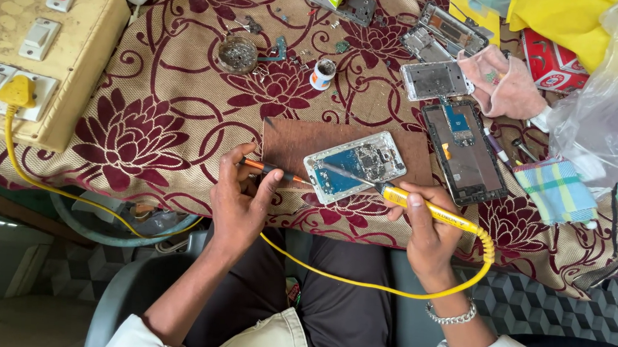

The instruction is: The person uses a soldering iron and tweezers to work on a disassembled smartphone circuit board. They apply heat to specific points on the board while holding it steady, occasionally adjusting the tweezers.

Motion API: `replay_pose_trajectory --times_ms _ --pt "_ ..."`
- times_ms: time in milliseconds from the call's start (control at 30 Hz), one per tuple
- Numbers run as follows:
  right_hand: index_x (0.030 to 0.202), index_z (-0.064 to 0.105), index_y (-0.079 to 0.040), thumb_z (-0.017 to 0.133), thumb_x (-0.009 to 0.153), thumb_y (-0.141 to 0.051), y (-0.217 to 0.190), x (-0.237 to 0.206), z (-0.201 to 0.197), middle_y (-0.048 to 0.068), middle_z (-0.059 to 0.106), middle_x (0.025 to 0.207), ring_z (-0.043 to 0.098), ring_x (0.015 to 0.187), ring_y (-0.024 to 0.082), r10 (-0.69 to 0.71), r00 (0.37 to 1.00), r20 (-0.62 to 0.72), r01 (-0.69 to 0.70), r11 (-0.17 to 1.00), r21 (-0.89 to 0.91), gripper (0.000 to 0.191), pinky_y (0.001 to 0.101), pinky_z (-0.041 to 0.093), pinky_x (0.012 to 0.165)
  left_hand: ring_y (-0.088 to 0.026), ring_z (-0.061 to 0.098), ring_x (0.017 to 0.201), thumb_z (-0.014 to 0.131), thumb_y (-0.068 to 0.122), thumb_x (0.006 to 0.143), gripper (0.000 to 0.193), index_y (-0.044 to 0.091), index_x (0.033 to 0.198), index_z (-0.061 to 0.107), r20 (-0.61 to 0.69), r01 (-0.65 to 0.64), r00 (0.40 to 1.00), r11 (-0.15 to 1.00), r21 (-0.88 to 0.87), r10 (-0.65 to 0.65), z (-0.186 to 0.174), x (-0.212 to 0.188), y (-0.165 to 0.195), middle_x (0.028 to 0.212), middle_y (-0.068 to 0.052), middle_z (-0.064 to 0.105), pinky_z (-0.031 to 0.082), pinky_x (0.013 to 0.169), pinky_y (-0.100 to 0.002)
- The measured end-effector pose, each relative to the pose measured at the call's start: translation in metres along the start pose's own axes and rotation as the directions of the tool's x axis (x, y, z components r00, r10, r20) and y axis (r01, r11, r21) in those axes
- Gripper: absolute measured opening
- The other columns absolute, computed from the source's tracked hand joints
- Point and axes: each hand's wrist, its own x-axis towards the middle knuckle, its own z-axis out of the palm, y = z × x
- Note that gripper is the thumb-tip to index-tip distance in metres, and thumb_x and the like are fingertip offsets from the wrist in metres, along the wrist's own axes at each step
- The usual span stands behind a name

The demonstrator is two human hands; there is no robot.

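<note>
An opened phone [356, 165] with its circuit board exposed lies on a brown wooden board [293, 140] at the table's near edge. My left hand [239, 198] holds a thin orange-and-black tool [275, 169] whose tip points at the phone's left end. My right hand [427, 227] grips a yellow soldering iron [421, 205]; its metal tip rests over the phone's board. A yellow cable [359, 282] loops from the iron under both wrists.
A dark phone frame [467, 158] lies right of the board, with other phone shells [436, 80] behind it. A round tin [238, 53] and a small white pot [323, 73] stand further back. A switchboard [34, 49] with a yellow plug [16, 93] sits at left. Cloths and a plastic bag [610, 99] crowd the right.
</note>
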Motion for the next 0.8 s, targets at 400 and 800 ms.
replay_pose_trajectory --times_ms 400,800 --pt "0.12 0.061 0.007 0.055 0.108 -0.014 0.0019 0.0003 0.001 0.015 0.072 0.097 0.071 0.082 0.015 0.048 0.999 -0.002 -0.048 0.999 -0.025 0.025 0.0281 0.06 0.079 -0.008 0.066 0.056 0.075 0.019 0.097 0.053 0.003 0.137 0.044 0.019 -0.02 1.0 1.0 0.023 0.02 -0.0011 0.0001 0.0002 0.084 -0.009 0.074 0.045 0.048 -0.024" --pt "0.121 0.061 0.008 0.056 0.107 -0.013 0.0046 0.0003 0.0004 0.015 0.072 0.099 0.071 0.082 0.016 0.051 0.999 -0.004 -0.051 0.999 -0.013 0.025 0.0287 0.06 0.08 -0.007 0.065 0.058 0.074 0.019 0.096 0.054 0.003 0.138 0.044 0.017 -0.005 1.0 1.0 -0.015 0.006 -0.0003 0.0001 0.002 0.086 -0.008 0.074 0.045 0.049 -0.023"
